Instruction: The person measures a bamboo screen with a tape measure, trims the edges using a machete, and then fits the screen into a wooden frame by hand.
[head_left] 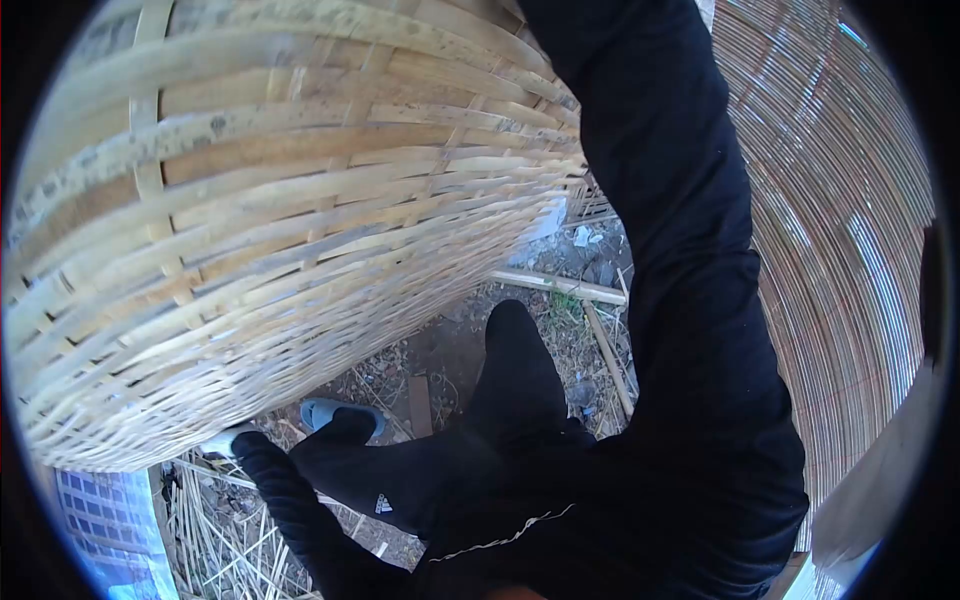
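Observation:
A large woven bamboo panel [300, 200] fills the upper left and slants down toward the ground. My left hand [228, 438], in a pale glove, is at the panel's lower edge; its fingers are mostly hidden beneath or behind the weave. My right arm, in a black sleeve [680, 220], reaches up past the panel's right side, and the hand at its end is out of the frame.
On the right stands a curved screen of thin slats [820, 250]. Wooden sticks [560, 286], a flat brown piece [420, 405] and split strips [240, 540] lie on the littered ground. A blue checked sheet [110, 520] is at lower left, near my slippered foot.

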